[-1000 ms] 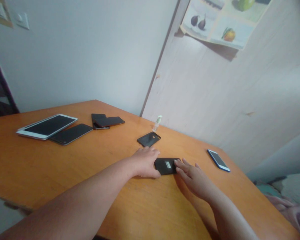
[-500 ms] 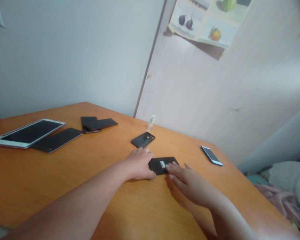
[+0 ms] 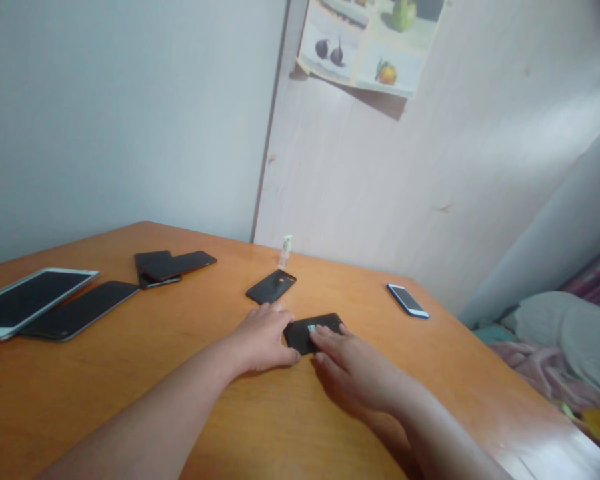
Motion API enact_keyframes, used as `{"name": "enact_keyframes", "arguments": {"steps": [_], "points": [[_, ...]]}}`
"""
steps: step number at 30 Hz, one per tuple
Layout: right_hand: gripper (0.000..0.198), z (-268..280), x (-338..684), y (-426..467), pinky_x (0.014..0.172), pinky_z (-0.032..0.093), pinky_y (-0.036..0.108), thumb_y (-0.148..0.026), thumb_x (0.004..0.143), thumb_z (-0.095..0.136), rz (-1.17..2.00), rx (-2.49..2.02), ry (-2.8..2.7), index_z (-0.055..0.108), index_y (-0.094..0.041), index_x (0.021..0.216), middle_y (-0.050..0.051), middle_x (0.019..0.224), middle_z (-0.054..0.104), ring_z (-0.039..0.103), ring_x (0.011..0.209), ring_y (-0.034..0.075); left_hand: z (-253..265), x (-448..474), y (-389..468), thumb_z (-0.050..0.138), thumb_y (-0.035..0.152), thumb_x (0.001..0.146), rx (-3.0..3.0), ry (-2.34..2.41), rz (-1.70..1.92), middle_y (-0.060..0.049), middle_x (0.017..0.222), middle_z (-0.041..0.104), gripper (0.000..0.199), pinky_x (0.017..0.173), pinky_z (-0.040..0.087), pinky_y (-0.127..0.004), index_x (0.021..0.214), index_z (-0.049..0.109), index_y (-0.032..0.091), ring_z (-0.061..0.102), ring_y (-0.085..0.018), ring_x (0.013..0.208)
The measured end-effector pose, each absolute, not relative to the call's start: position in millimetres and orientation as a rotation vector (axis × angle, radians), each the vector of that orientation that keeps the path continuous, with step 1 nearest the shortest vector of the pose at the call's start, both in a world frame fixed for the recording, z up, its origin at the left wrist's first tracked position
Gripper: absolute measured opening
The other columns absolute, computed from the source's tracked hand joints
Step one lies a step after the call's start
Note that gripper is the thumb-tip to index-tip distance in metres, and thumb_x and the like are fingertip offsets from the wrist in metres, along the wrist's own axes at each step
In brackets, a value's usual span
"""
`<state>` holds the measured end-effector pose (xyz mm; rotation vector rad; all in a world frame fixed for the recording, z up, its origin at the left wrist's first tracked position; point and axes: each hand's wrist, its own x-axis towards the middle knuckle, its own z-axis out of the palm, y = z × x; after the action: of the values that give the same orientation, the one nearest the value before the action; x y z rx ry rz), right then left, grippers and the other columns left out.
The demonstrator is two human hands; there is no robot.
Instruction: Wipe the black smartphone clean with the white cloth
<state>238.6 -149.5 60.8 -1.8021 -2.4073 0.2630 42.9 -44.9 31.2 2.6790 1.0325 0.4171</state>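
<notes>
A black smartphone (image 3: 303, 340) with a small white label lies flat on the wooden table (image 3: 260, 427). My left hand (image 3: 265, 338) holds its left end, thumb on the near edge and fingers at the far edge. Across its right part rests my right hand (image 3: 353, 363), fingers stretched out flat and partly covering the label. Just beyond my left hand is a black phone case (image 3: 271, 287), hollow side up with a camera cutout. A small clear pump bottle (image 3: 285, 252) stands behind that case.
To the left lie a white tablet (image 3: 35, 300), a dark phone (image 3: 83, 310) touching it, and overlapping dark phones or cases (image 3: 180, 265). A blue-edged white phone (image 3: 407, 301) sits near the right edge. Bedding (image 3: 555, 347) is beyond the table; a fruit poster (image 3: 365, 50) hangs on the wall.
My right hand has slid left over the phone, its fingertips now covering part of the label. My left hand keeps its grip. The camera view has turned slightly right.
</notes>
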Motion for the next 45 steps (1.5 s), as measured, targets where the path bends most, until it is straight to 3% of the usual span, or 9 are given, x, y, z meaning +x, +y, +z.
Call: {"name": "enact_keyframes", "arguments": {"steps": [3,9,16,23,31,35,38,45], "points": [[0.044,58.6,237.0,-148.1,0.116,0.019,0.045,-0.035,0.096,0.036,0.331,-1.706,-2.440,0.048,-0.028,0.138,0.004,0.143,0.049,0.040,0.135,0.022,30.2,43.0,-44.3,0.067,0.055,0.064,2.680,1.032,0.434,-0.007,0.104,0.058,0.050,0.082,0.047,-0.039,0.104,0.062,0.026,0.055,-0.030,0.099],[0.046,43.5,269.6,-123.0,0.112,0.016,0.059,-0.034,0.097,0.033,0.124,-2.171,-2.115,0.048,-0.019,0.138,0.014,0.145,0.046,0.039,0.136,0.029,29.0,43.0,-43.0,0.067,0.053,0.064,2.686,1.019,0.430,-0.008,0.105,0.058,0.050,0.084,0.047,-0.038,0.105,0.063,0.025,0.055,-0.030,0.099],[0.045,44.2,236.9,-135.0,0.116,0.014,0.049,-0.037,0.099,0.031,0.248,-1.675,-2.404,0.043,-0.028,0.142,0.004,0.147,0.044,0.034,0.139,0.021,29.7,42.7,-45.6,0.065,0.051,0.067,2.681,1.045,0.433,-0.007,0.101,0.058,0.041,0.082,0.046,-0.035,0.098,0.064,0.025,0.056,-0.028,0.097],[0.048,33.7,270.1,-111.9,0.111,0.013,0.063,-0.038,0.099,0.028,0.201,-2.154,-2.031,0.042,-0.023,0.142,0.009,0.149,0.040,0.027,0.141,0.029,28.5,41.6,-42.5,0.064,0.059,0.064,2.684,1.117,0.412,-0.008,0.106,0.058,0.054,0.082,0.045,-0.036,0.106,0.062,0.024,0.054,-0.030,0.102],[0.047,42.8,216.2,-128.0,0.113,0.008,0.061,-0.042,0.100,0.023,0.365,-1.605,-2.399,0.036,-0.032,0.145,0.002,0.152,0.037,0.020,0.144,0.027,23.3,43.0,-40.1,0.063,0.060,0.065,2.664,1.192,0.414,-0.009,0.101,0.057,0.049,0.081,0.043,-0.034,0.097,0.063,0.023,0.055,-0.029,0.100],[0.044,39.7,241.3,-112.0,0.108,0.009,0.069,-0.039,0.100,0.025,0.212,-1.947,-2.162,0.047,-0.029,0.136,0.006,0.144,0.048,0.027,0.141,0.031,22.1,43.1,-37.8,0.066,0.065,0.060,2.682,1.183,0.419,-0.008,0.102,0.056,0.059,0.081,0.044,-0.035,0.101,0.063,0.023,0.054,-0.030,0.100],[0.044,36.4,254.3,-106.3,0.104,0.010,0.073,-0.039,0.100,0.025,0.135,-2.162,-1.975,0.050,-0.025,0.133,0.009,0.143,0.049,0.026,0.140,0.034,22.2,43.1,-36.5,0.067,0.067,0.059,2.696,1.182,0.416,-0.009,0.104,0.057,0.062,0.081,0.043,-0.035,0.103,0.063,0.023,0.053,-0.030,0.101],[0.050,42.8,214.8,-129.0,0.113,0.004,0.061,-0.043,0.100,0.023,0.345,-1.636,-2.382,0.030,-0.031,0.148,0.003,0.152,0.037,0.018,0.144,0.027,26.5,42.9,-39.8,0.062,0.062,0.066,2.725,1.207,0.379,-0.009,0.101,0.058,0.049,0.077,0.042,-0.035,0.096,0.063,0.023,0.054,-0.029,0.097]]}}
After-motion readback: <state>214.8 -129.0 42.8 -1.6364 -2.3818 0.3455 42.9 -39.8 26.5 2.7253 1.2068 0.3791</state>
